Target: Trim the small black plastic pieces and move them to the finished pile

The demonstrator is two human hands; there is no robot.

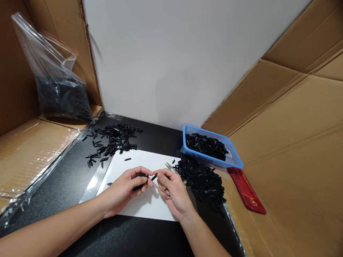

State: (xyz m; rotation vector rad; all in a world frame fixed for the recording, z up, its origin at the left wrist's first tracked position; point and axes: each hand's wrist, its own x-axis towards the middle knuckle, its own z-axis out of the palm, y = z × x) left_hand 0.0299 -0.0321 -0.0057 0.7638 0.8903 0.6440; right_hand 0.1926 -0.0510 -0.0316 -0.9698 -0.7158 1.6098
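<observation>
Small black elongated piece point(154, 177): we locate it above the white sheet point(158, 162), between the fingertips of both hands. Our right hand point(173, 187) pinches it between thumb and forefinger, a grip that suits so slim a part. Our left hand point(130, 184) curls around further dark pieces point(139, 181), probably to keep a few within reach; we cannot tell how many. The sheet lies under the hands on the black table point(96, 235), presumably so that dark parts stand out. A two-pointed metal tool point(170, 166) lies just beside the right hand, which partly hides it. The loose pile point(118, 137) at left and the dense pile point(206, 182) at right stay apart, apparently for separation. Behind the dense pile, the blue basket point(233, 153) contains more.
</observation>
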